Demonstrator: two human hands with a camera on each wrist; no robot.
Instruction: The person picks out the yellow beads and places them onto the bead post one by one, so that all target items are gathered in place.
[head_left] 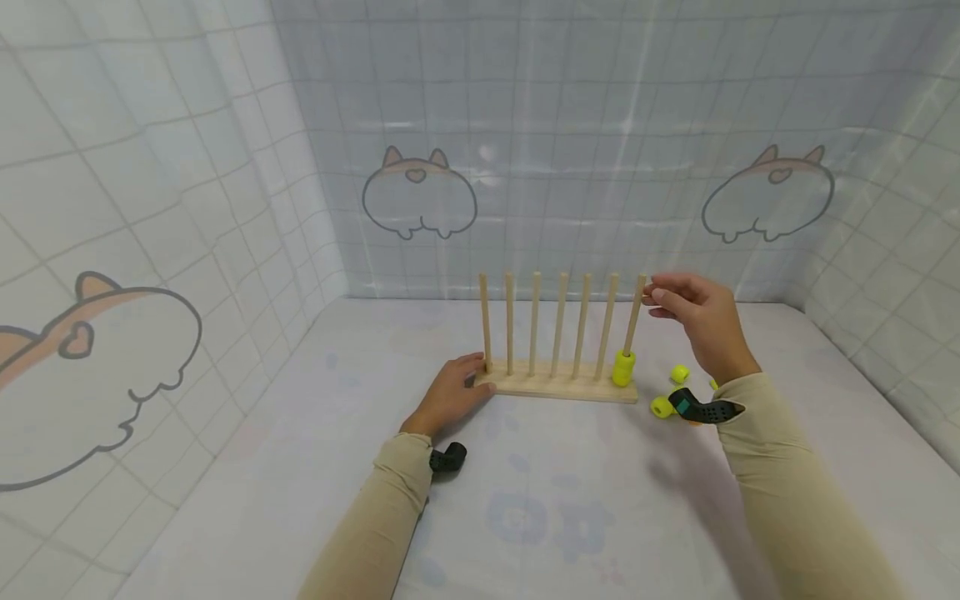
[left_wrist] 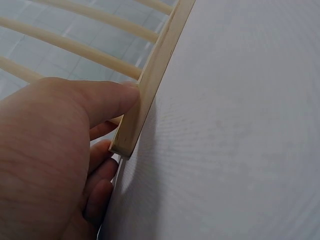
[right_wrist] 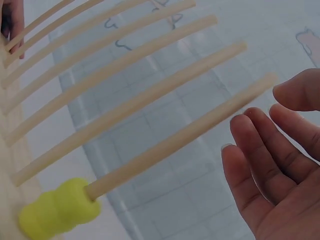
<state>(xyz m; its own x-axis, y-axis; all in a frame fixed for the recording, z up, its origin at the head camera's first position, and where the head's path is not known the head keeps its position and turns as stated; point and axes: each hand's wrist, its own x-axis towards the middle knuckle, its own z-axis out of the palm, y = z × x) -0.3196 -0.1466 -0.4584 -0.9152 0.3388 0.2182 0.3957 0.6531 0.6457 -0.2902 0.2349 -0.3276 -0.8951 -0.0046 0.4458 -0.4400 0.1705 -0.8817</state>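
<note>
Wooden rack (head_left: 555,385) sat on the tabletop (head_left: 562,467), just R of center in the head view, a bit below mid-height. 7 pegs. Yellow bead stack (head_left: 622,369) was seated at the foot of the end peg (head_left: 635,317), far R of the rack — couldn't get a sure bead count.

L hand (head_left: 452,390) gripped the rack's L end: thumb on the front edge of the base, fingers round behind. R hand (head_left: 697,317) was released, nothing in the fingers AFAICT — fingertips right by the end peg's tip, contact unclear. Right wrist view showed a gap betw thumb & fingers, no bead there.

Risks IMO: a sideways knock from R hand on the peg tip could rock or twist the base, b/c the only hold was at the opposite end. If L hand's grip slackened, the rack could skid. Loose yellow beads (head_left: 679,374) lay lower R, some partly hidden by the R wrist cam (head_left: 705,410); a low wrist sweep could bump them, & being roundish they'd prob roll.

Orientation: base's long axis ran L-to-R across the frame, R end slightly lower. Pegs pointed up, R-side ones leaning toward upper R (maybe lens). Bead stack's axis followed the end peg.
</note>
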